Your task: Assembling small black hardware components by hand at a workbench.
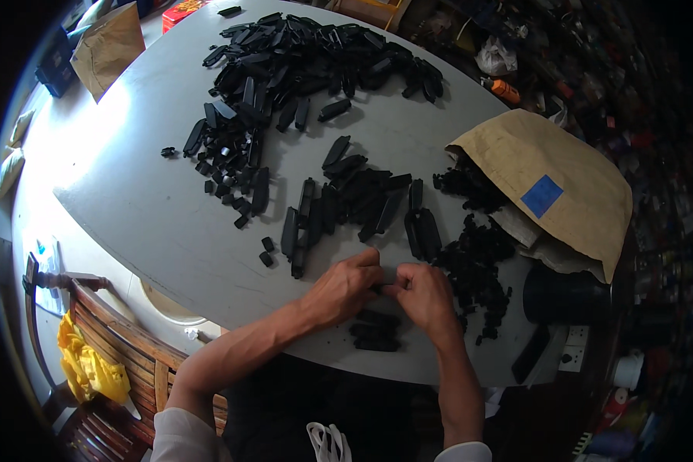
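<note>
Close to the table's near edge, my left hand (346,285) and my right hand (425,296) nearly meet. Both are closed in a pinch on a small black plastic part (383,289), mostly hidden by the fingers. Just below them lie several black pieces side by side (376,339). Beyond the hands is a loose cluster of long black plastic housings (362,192). Right of my right hand spreads a heap of tiny black parts (473,258). Short black blocks (225,165) lie scattered farther left.
A large heap of black housings (308,61) covers the far part of the grey table (154,146). On the right, a brown paper bag (570,169) lies tipped beside a black container (556,296). A wooden chair (123,339) with a yellow bag (92,362) stands at left.
</note>
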`<state>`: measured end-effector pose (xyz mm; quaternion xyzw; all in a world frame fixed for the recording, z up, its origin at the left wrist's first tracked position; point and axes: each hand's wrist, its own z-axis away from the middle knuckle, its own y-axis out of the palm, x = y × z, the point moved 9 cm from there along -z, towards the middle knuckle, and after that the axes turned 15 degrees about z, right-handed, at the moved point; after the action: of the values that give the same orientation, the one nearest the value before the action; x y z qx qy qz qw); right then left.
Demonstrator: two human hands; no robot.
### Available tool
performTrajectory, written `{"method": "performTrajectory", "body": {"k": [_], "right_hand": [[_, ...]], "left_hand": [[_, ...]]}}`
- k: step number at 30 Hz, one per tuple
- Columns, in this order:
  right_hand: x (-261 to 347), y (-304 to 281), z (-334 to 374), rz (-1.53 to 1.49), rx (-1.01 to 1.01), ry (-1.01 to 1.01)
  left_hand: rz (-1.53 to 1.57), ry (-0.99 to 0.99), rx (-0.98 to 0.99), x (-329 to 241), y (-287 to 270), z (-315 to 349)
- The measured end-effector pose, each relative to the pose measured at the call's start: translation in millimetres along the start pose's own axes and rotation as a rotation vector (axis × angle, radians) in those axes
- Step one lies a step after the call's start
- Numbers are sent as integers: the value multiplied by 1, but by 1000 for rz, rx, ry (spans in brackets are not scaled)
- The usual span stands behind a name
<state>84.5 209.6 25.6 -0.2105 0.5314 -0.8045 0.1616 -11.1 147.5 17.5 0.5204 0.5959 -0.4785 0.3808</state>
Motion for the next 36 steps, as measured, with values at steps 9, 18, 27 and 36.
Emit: {"method": "performTrajectory", "body": {"k": [9, 18, 27, 36], "right_hand": [[-5, 5, -6, 72, 86, -29], [-121, -16, 68, -401, -380, 230], [-93, -5, 67, 135, -383, 288], [-85, 0, 61, 222, -317, 229]], "left_hand": [[58, -50, 8, 5, 4, -7], [-194, -159, 161, -9, -1, -1], [-308, -171, 246, -22, 9, -38], [-637, 248, 11, -20, 32, -74]]}}
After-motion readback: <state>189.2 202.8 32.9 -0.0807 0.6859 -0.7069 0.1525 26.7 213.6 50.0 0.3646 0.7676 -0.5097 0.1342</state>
